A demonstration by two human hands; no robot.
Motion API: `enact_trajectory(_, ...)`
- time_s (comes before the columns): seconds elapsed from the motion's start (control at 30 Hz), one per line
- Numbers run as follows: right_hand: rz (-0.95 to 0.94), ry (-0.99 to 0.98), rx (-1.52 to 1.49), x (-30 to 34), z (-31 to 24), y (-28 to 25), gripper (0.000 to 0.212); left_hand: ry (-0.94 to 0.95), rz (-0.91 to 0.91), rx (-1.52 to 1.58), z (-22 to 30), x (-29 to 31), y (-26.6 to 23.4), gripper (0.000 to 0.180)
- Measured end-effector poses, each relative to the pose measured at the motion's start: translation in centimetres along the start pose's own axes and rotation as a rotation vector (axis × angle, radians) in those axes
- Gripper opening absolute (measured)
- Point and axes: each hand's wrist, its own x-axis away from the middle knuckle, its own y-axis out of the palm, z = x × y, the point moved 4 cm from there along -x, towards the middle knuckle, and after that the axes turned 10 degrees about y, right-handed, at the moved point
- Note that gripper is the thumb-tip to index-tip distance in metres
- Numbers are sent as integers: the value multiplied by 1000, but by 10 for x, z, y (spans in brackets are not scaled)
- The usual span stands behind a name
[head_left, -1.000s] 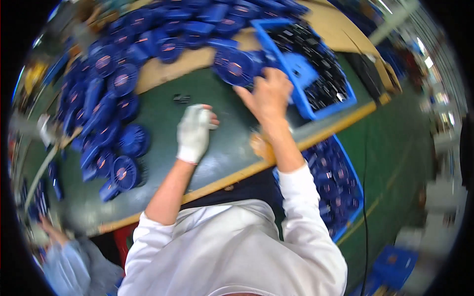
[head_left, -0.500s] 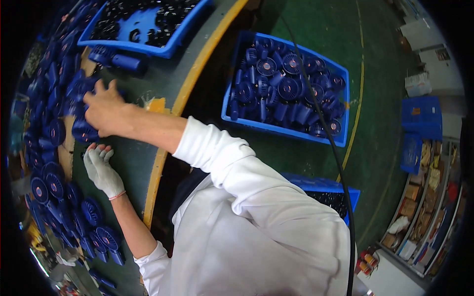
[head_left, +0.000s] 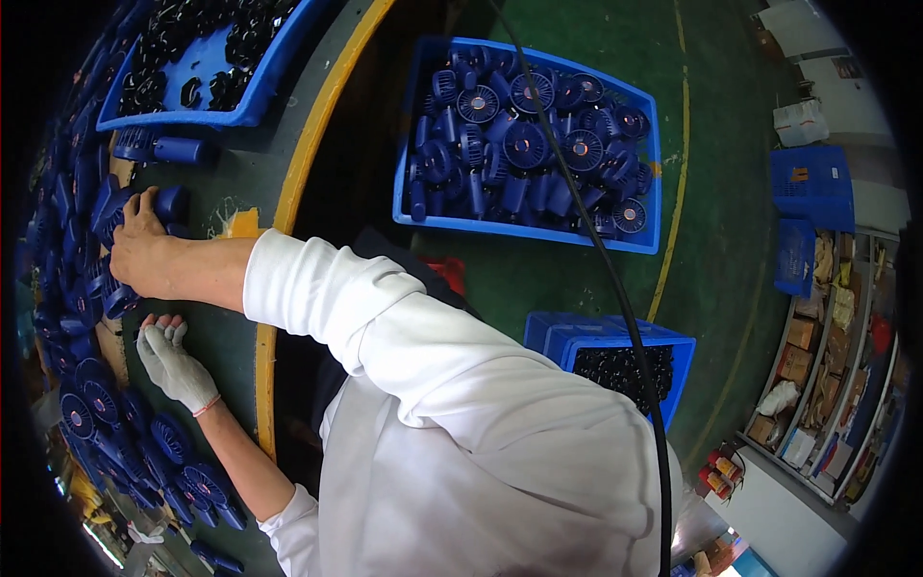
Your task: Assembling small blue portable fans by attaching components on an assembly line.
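My right hand (head_left: 141,248), bare, reaches over the pile of dark blue handheld fans along the far side of the bench, its bent fingers around one handheld fan (head_left: 108,213). Its fingertips are partly hidden among the fans. Just below the palm lies another fan head (head_left: 120,300). My left hand (head_left: 178,365) wears a pale glove with bare fingertips. It hovers by the bench with its fingers curled together. What they hold, if anything, does not show. Several more fans (head_left: 173,438) lie in a group nearer the left hand.
A blue tray (head_left: 252,106) of small black parts sits on the bench, with a fan (head_left: 180,150) beside it. Across the yellow bench edge (head_left: 306,159), a blue crate (head_left: 538,231) full of fans stands on the floor near another blue crate (head_left: 685,370) of black parts. A black cable (head_left: 615,288) hangs across the view.
The whole view has shifted, so bench and crates sit further left. My right hand's spread fingers have drawn in somewhat over the fans. My left hand stays close by, still curled.
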Motion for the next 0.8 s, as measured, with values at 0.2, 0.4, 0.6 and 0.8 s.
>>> enact_trajectory(0.2, -103, -17, 79, -2, 3, -2, 47, 37, 5, 31, 5, 0, -4, 37)
enact_trajectory(0.4, -153, -73, 33, -6, 19, -2, 51, 46, -7, 46, 2, 1, -2, 39)
enact_trajectory(0.6, -43, -147, 53, 53, 43, -27, 46, 41, -57, 80, 1, 2, -4, 33)
enact_trajectory(0.8, 351, -111, 91, 132, 69, -78, 35, 151, -148, -166, 16, 15, 4, 33)
